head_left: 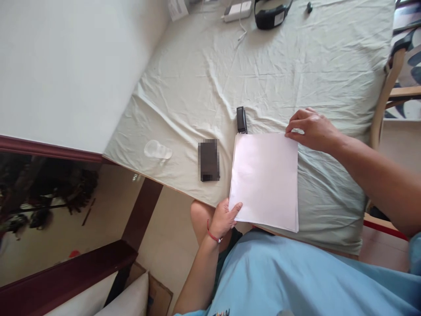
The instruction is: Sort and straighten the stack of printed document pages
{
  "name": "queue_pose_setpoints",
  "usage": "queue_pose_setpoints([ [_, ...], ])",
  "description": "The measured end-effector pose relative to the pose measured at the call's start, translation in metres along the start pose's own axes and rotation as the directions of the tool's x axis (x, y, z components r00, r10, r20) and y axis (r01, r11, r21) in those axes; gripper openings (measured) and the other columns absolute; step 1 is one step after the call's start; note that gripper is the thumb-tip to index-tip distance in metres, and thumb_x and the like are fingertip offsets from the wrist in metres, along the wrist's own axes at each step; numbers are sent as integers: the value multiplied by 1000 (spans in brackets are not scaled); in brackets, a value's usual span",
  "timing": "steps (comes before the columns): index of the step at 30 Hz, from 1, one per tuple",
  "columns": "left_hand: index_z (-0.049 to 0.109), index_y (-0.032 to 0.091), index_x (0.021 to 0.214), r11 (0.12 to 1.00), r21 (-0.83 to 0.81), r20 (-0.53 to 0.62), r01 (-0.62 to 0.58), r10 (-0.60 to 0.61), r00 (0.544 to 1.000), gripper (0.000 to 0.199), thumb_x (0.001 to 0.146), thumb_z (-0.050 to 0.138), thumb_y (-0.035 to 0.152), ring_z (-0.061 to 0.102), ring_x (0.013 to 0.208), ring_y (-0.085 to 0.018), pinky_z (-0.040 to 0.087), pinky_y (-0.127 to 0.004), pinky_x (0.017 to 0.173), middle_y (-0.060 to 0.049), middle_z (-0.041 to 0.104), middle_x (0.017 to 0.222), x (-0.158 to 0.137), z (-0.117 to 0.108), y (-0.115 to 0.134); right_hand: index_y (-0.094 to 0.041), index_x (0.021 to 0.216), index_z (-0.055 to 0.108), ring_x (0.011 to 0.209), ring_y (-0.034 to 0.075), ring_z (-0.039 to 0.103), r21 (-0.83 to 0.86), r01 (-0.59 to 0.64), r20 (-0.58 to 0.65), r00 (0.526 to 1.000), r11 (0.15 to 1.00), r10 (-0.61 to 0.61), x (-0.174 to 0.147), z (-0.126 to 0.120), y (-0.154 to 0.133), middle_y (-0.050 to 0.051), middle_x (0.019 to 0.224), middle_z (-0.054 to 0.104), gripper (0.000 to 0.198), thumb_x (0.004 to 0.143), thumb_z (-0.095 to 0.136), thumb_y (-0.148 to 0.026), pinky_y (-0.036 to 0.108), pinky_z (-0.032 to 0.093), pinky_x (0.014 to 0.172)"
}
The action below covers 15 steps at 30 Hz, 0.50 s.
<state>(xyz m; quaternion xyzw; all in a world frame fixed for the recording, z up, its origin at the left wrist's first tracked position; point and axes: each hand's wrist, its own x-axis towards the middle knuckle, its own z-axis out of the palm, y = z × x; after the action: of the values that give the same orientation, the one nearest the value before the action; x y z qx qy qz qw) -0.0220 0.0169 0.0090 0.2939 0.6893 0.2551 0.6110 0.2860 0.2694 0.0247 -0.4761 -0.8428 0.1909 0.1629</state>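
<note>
A stack of white paper sheets [265,180] lies at the table's near edge, its lower part reaching past the edge toward my body. My left hand [226,215] grips the lower left corner, thumb on top and fingers underneath. At the upper right corner, my right hand [307,127] pinches the sheets between thumb and fingers. Just beyond the stack's upper left corner stands a black stapler [241,119], its near end touching or very close to the paper. Left of the sheets rests a dark, pixelated rectangular object [209,160].
A clear plastic cup [158,150] lies on its side on the cloth-covered table [272,79]. Toward the far edge are a white device with a cable [237,11], a black headset-like object [271,16] and a small dark item [309,7]. A wooden chair [388,87] stands at right.
</note>
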Motion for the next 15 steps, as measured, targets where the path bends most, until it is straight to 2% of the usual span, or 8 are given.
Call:
queue_pose_setpoints([
  [2, 59, 16, 94, 1000, -11, 10, -4, 4, 1000, 66, 73, 79, 76, 34, 39, -6, 28, -22, 34, 7, 49, 59, -1, 1, 2, -24, 88, 74, 102, 30, 61, 68, -10, 19, 1000, 998, 9, -2, -1, -1, 11, 102, 70, 31, 91, 58, -50, 44, 48, 91],
  [5, 60, 16, 93, 999, -23, 19, -24, 24, 1000, 69, 72, 78, 79, 35, 37, -6, 25, -22, 33, 8, 47, 55, -1, 2, 2, -23, 91, 71, 93, 26, 65, 283, -125, 120, 988, 951, 94, -5, -6, -3, 10, 102, 73, 46, 90, 60, -68, 40, 50, 85],
  [8, 61, 16, 94, 999, -43, 13, -26, 27, 1000, 71, 71, 79, 80, 35, 37, -7, 24, -23, 33, 8, 44, 53, -1, 3, 1, -23, 93, 70, 111, 30, 68, 504, -173, 237, 970, 846, 57, -9, -15, -5, 11, 123, 74, 60, 85, 63, -81, 42, 52, 93],
  [10, 61, 15, 95, 998, -61, 18, -24, 26, 1000, 72, 70, 80, 80, 34, 37, -8, 24, -23, 33, 9, 43, 52, -2, 3, 1, -22, 90, 71, 129, 34, 63, 601, -166, 306, 951, 782, -34, -11, -24, -10, 12, 140, 69, 61, 82, 67, -83, 45, 52, 102],
  [12, 61, 15, 93, 996, -83, 33, -25, 28, 999, 69, 72, 80, 78, 33, 37, -7, 23, -23, 34, 9, 42, 51, -2, 2, 2, -22, 83, 70, 141, 35, 57, 658, -148, 369, 918, 738, -145, -13, -34, -18, 12, 147, 65, 61, 82, 68, -83, 47, 49, 109],
  [13, 61, 15, 92, 996, -87, 43, -25, 28, 999, 66, 73, 79, 76, 33, 38, -7, 23, -23, 35, 8, 42, 51, -3, 2, 2, -21, 80, 70, 144, 33, 55, 683, -131, 410, 883, 718, -230, -14, -39, -23, 12, 149, 64, 62, 83, 66, -83, 46, 49, 110],
  [14, 61, 16, 92, 996, -83, 46, -22, 26, 999, 63, 75, 80, 73, 33, 38, -7, 23, -23, 35, 8, 43, 51, -3, 2, 3, -21, 80, 72, 145, 32, 54, 717, -109, 464, 812, 689, -354, -15, -43, -28, 12, 150, 63, 63, 84, 65, -83, 45, 49, 110],
  [15, 61, 16, 91, 997, -71, 38, -19, 22, 999, 59, 76, 80, 70, 34, 39, -7, 23, -23, 36, 7, 45, 53, -3, 2, 4, -21, 84, 76, 144, 32, 56, 763, -88, 513, 684, 640, -518, -16, -45, -34, 13, 150, 63, 61, 86, 64, -81, 43, 50, 109],
])
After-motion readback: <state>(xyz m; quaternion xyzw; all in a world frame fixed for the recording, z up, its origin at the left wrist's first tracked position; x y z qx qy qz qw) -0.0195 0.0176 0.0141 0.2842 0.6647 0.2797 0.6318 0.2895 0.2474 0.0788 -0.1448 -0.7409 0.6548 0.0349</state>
